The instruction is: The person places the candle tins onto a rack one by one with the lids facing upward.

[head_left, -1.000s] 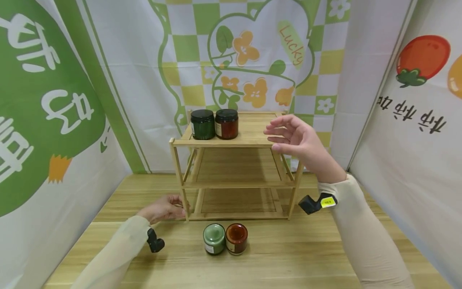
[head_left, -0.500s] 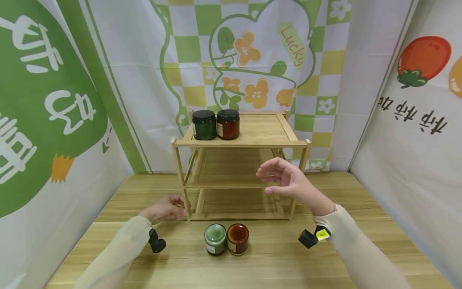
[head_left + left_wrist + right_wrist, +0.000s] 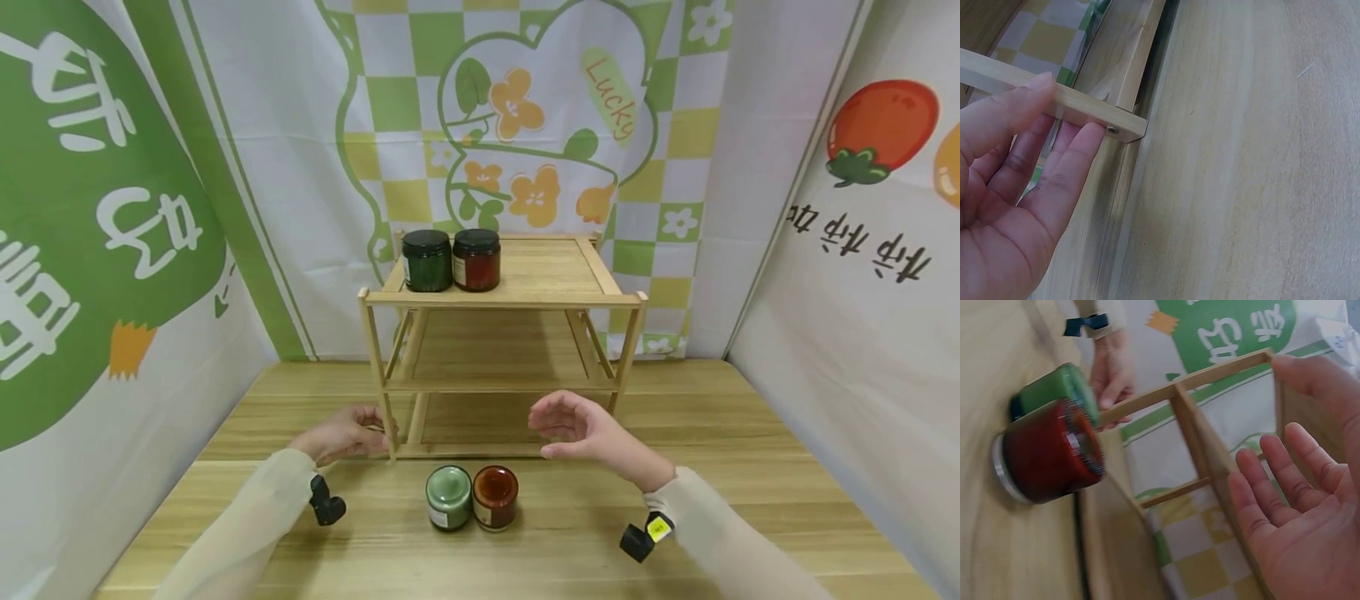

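Note:
My left hand [image 3: 348, 435] pinches the front left leg [image 3: 1079, 103] of a three-tier wooden shelf [image 3: 502, 298] near its foot, thumb on one side and fingertips on the other. Relaxed, with nothing in it, my right hand [image 3: 588, 435] hovers in front of the bottom tier. Left of it, on the table, a green glass jar [image 3: 448, 497] and an amber glass jar [image 3: 495, 497] stand side by side. Up on the top tier sit a dark green jar [image 3: 427, 261] and a dark red jar [image 3: 477, 261], both with black lids.
A wood-grain table [image 3: 570, 558] carries the shelf. Printed cloth walls enclose it at the back [image 3: 277, 167], left and right. Small black cameras [image 3: 327, 502] are strapped to both wrists.
From above the right side of the top tier, my right hand has come down and toward me, to near the amber jar. My left hand keeps its hold on the leg.

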A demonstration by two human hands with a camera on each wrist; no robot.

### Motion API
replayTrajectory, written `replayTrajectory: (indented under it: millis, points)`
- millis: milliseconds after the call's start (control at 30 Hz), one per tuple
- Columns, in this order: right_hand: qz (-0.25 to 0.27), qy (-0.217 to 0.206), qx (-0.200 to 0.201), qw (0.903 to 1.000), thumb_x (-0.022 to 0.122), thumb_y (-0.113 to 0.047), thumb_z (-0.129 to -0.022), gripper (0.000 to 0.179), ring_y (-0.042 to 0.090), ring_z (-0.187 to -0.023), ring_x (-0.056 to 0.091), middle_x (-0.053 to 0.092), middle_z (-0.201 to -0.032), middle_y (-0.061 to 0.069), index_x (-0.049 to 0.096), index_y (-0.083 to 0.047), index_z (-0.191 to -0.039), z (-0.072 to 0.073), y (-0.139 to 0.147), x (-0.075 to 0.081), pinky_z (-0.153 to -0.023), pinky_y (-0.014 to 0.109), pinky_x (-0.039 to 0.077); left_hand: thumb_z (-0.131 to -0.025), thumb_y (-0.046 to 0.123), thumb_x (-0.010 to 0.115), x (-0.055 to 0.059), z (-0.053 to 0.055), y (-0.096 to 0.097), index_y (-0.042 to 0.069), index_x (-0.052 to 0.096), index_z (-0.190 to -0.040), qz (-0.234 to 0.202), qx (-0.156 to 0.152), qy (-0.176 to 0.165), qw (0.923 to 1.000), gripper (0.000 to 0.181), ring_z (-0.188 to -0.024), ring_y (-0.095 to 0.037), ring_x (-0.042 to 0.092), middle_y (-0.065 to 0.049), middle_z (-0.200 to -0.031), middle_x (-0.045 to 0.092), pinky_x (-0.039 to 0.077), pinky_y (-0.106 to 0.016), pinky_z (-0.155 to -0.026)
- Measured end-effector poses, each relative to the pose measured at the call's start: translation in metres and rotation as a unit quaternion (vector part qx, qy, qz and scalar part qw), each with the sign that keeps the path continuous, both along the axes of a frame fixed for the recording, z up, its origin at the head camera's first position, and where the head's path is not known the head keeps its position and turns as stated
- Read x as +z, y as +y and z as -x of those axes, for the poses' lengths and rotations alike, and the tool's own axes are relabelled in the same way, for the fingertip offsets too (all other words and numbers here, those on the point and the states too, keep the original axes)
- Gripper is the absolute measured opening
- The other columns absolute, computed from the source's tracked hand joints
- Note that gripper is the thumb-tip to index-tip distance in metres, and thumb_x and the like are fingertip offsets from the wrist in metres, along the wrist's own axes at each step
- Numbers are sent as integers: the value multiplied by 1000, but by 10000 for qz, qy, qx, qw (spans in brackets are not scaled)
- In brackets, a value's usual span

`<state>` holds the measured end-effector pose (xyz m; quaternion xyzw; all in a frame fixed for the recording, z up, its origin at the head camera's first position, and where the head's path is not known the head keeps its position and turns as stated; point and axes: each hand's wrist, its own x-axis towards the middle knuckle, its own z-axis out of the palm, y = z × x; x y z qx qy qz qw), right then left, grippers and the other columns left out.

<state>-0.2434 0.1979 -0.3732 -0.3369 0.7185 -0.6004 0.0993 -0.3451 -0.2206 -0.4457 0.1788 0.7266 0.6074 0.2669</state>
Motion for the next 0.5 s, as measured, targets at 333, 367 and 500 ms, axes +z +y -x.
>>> replayTrajectory:
  millis: [333,367,500]
  points:
    - [-299,-453,77,9985,73,-9,-85,55,26,-116,57,55,-125,15,44,11,-128,4,-8,-42,-102,40,48,-91,-1,63,1,0,-1,-1,56,-111,-105,-24,-46,9999,21,-97,-18,64,-12,-107,60,56,-30,-88]
    - [-347,-461,65,9983,73,-9,-85,56,30,-117,56,54,-126,18,44,12,-128,5,-9,-45,-103,43,48,-91,-1,63,1,0,-1,-2,56,-112,-115,-26,-49,9999,22,-97,-18,64,-12,-107,60,56,-30,-88]
    - [-477,-527,29,9975,75,-11,-84,58,47,-119,50,49,-128,32,44,13,-128,9,-13,-56,-103,47,46,-91,-3,62,1,-1,0,-3,56,-112,-173,8,-95,9998,22,-95,-18,65,-12,-106,60,57,-29,-87]
